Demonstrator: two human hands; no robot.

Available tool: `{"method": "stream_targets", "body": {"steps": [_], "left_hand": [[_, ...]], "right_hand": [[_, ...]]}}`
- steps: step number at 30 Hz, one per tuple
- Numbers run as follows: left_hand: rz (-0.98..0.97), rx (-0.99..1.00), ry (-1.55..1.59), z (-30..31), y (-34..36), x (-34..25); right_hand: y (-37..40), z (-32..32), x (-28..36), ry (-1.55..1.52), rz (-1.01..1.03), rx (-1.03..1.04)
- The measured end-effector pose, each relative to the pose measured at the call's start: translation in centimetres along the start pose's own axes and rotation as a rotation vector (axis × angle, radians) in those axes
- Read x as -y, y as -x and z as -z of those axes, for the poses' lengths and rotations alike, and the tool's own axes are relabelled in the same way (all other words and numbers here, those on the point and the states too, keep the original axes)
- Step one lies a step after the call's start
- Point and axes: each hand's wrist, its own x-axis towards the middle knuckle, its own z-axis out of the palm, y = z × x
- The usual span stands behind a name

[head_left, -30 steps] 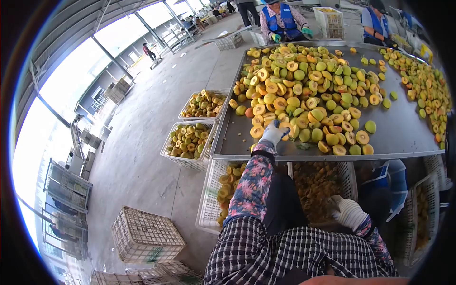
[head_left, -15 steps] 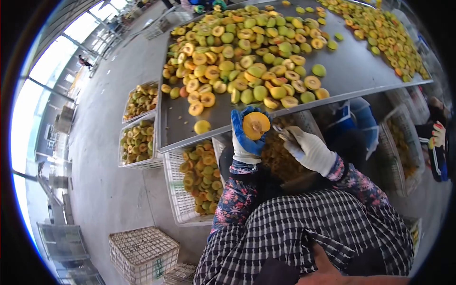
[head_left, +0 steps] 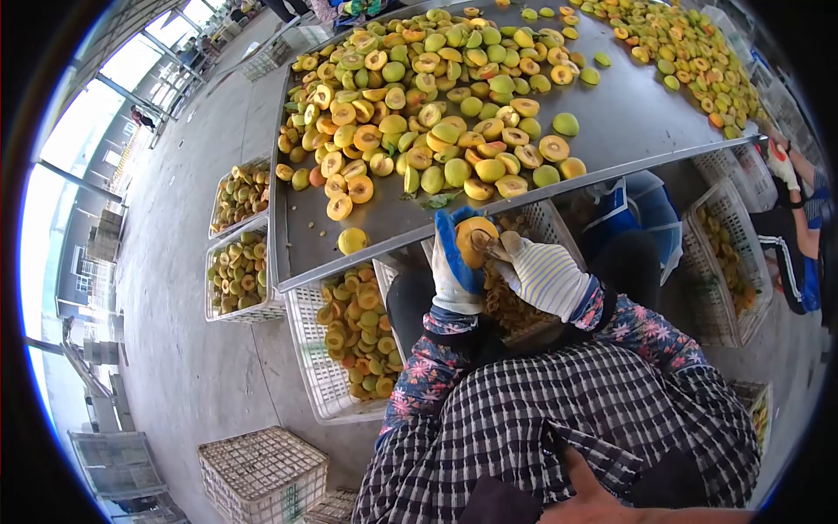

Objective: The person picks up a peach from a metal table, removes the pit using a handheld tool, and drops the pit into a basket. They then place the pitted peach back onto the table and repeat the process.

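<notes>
My left hand [head_left: 454,275], in a white glove with a blue coated palm, is closed around a halved yellow peach [head_left: 472,236], its cut face and brown centre turned toward my right hand. My right hand [head_left: 552,276], in a white striped glove, grips a small metal pitting tool [head_left: 499,251], mostly hidden by the fingers. The tool's end meets the centre of the peach half. Both hands are just in front of the metal table's edge [head_left: 393,253]. Below them, a crate of brownish scraps [head_left: 515,310] is partly covered by my hands.
Halved peaches [head_left: 436,113] are heaped on the table, with another pile [head_left: 690,65] at right. Crates of peach halves [head_left: 319,384] stand at left. A blue bucket [head_left: 650,210] is under the table. Another person's gloved hand [head_left: 781,166] shows at right; a bare hand [head_left: 585,498] at the bottom.
My right hand has moved left and the tool now meets the peach half. The left hand has turned the cut face toward it. The whole view has shifted slightly.
</notes>
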Motion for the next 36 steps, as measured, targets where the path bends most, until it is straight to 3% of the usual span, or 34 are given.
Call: {"method": "stream_targets", "body": {"steps": [2,4,6,9,10,11,13,15,16,18,19,20,21,23,24,27,28,29,31,35,36], "left_hand": [[-0.004,0.009,-0.117,0.7,-0.3,-1.4],[0.158,-0.034,0.108,-0.3,-0.1,0.6],[0.027,-0.068,-0.107,-0.1,0.4,0.4],[0.090,-0.020,-0.096,0.2,0.2,-0.2],[0.203,-0.052,0.133,-0.4,0.5,1.0],[0.455,-0.076,0.456,-1.0,0.7,3.7],[0.879,-0.063,0.985,0.0,-0.7,-0.7],[0.714,-0.003,0.836,-0.8,0.1,1.6],[0.508,0.046,0.600,-0.8,0.5,2.1],[0.439,0.040,0.679,-0.9,0.8,2.4],[0.558,-0.015,1.003,-1.1,0.7,2.2],[0.483,-0.124,0.937,-1.6,0.6,1.6],[0.439,-0.212,0.927,-2.2,0.9,1.4],[0.059,-0.186,0.385,-2.1,1.0,0.1],[0.008,-0.213,0.250,-2.0,1.1,0.2],[0.408,-0.269,0.802,-2.6,1.3,0.9],[0.344,-0.217,0.703,-2.4,1.2,1.2],[0.467,-0.138,0.831,-2.1,1.0,1.6],[0.717,0.030,1.080,-1.2,0.6,2.0],[0.719,0.024,1.105,-1.0,0.7,1.9],[0.554,-0.041,0.918,-1.1,1.1,1.8]], "right_hand": [[0.0,0.0,-0.2,0.059,-0.012,0.080],[0.2,-0.1,-0.2,0.091,-0.024,0.141],[0.2,-0.4,-0.1,0.102,-0.028,0.177],[0.5,-1.1,-0.6,-0.049,0.015,0.162],[0.7,-0.9,-0.6,-0.018,-0.016,0.222],[0.8,-0.4,-0.5,0.012,-0.042,0.280],[0.7,-0.3,-0.9,0.003,-0.026,0.340],[1.3,-1.1,-1.7,-0.067,-0.006,0.299],[1.3,-1.3,-1.9,-0.090,-0.035,0.310],[1.6,-1.8,-2.9,-0.113,-0.021,0.319],[1.9,-3.3,-3.9,-0.388,-0.133,0.272],[2.1,-5.6,-5.0,-0.662,-0.248,0.225],[2.3,-6.2,-5.4,-0.633,-0.195,0.193],[2.7,-7.3,-6.4,-0.572,-0.092,0.124],[2.7,-7.5,-5.8,-0.605,-0.096,0.123],[2.7,-6.5,-4.9,-0.554,-0.058,0.172],[2.5,-4.6,-3.6,-0.435,-0.021,0.195],[2.5,-3.6,-3.0,-0.317,0.013,0.217],[2.8,-5.5,-4.3,-0.588,0.040,0.227],[2.4,-3.7,-3.0,-0.651,0.097,0.188],[2.0,-2.8,-2.5,-0.522,0.031,0.241]]}}
